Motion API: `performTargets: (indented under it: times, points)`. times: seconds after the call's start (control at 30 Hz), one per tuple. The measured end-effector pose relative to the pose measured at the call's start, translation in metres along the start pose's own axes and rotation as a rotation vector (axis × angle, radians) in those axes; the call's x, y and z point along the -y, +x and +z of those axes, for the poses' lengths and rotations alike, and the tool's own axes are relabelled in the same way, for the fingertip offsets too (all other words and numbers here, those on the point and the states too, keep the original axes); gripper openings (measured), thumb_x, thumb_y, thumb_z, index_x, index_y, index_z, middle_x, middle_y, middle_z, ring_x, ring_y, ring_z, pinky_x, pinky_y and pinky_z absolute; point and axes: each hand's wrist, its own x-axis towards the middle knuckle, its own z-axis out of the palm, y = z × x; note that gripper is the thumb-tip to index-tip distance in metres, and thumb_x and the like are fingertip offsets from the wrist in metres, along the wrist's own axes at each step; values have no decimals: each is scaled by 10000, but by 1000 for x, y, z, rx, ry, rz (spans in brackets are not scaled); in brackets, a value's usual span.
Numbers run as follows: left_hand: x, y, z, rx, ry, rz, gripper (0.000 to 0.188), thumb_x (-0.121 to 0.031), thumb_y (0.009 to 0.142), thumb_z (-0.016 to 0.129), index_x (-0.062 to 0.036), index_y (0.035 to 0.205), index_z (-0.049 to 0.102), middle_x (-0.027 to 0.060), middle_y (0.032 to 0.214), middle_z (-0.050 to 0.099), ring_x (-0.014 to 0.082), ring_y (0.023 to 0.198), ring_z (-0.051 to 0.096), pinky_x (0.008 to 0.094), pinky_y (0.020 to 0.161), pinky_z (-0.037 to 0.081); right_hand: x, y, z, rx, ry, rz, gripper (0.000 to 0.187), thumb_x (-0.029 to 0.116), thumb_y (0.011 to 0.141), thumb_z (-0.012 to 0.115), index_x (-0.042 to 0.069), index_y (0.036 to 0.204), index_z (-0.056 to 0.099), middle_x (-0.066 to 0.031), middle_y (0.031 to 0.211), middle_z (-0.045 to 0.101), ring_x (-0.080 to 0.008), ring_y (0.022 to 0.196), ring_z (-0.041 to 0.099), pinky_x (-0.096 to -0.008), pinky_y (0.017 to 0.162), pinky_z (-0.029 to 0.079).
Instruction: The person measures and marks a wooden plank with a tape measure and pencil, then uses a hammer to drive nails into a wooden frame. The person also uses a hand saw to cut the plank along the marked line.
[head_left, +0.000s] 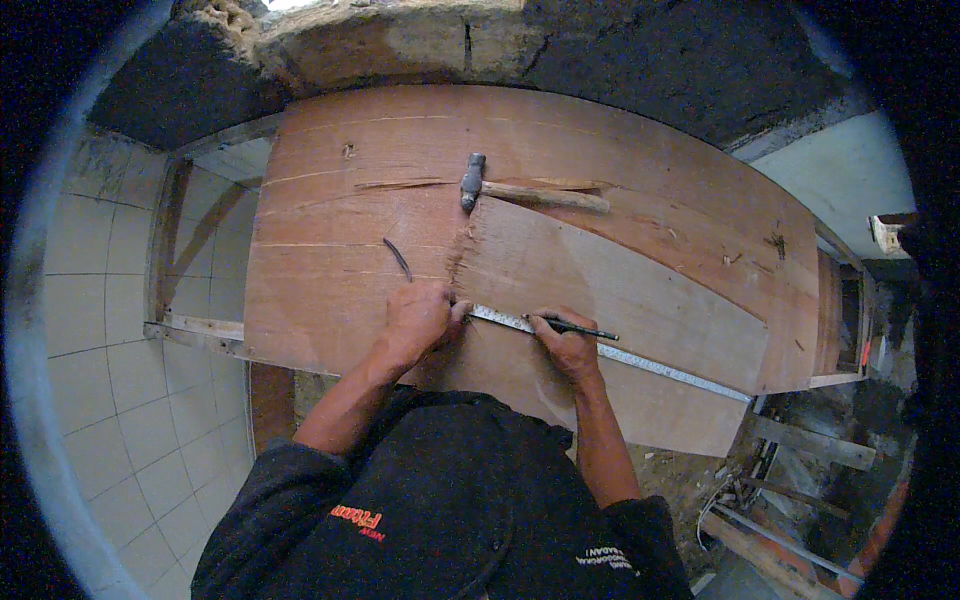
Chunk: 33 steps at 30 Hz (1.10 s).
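Observation:
A white measuring tape (665, 370) runs across a pale plywood piece (620, 280) lying on a larger reddish plywood sheet (330, 210). My left hand (418, 318) pinches the tape's left end near the pale piece's splintered left edge. Between the fingers of my right hand (570, 352) is a dark pencil (590, 330), its back end pointing right. That hand rests over the tape, hiding part of it. Beyond both hands lies a hammer (540, 196) with a wooden handle, its metal head to the left. A thin, bent dark strip (397, 257) is just past my left hand.
White tiled wall (95, 300) stands at left beside a wooden frame (170, 240). Rough masonry (400, 45) borders the sheet's far edge. Loose boards (815, 440) and rods lie lower at right. Splits and wood chips mark the sheet.

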Motion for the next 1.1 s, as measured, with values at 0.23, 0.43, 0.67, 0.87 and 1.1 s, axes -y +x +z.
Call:
performTargets:
  times: [0.23,0.43,0.67,0.87,1.1]
  points:
    - [0,0,1,-1,-11,1,369,-423,853,687,-62,825,755,188,793,707,352,762,699,469,684,554,7,-1,-3,9,23,14,179,201,831,712,53,924,749,-119,875,734,-240,800,705,-350,764,547]
    - [1,0,5,-38,-28,-2,362,-411,850,695,-55,815,752,191,767,703,354,740,700,464,676,552,10,-2,-4,7,-21,53,183,197,823,716,46,921,748,-121,863,734,-232,783,702,-347,753,545]
    - [2,0,8,-58,-31,18,358,-407,854,681,-58,823,752,196,770,704,360,736,699,469,678,553,6,-1,-2,-8,1,70,170,185,825,727,47,920,753,-126,865,738,-225,790,707,-344,750,548]
    - [2,0,10,-45,-65,1,360,-411,856,678,-61,823,753,198,775,703,363,744,699,467,685,556,7,0,-2,33,63,12,186,201,831,758,57,949,767,-113,884,748,-217,804,714,-330,757,553]
    - [2,-1,10,-61,-87,2,369,-413,854,692,-53,800,753,198,765,700,361,736,699,462,674,556,15,0,-3,39,64,55,194,197,837,749,32,939,765,-103,862,739,-193,784,689,-318,742,531]
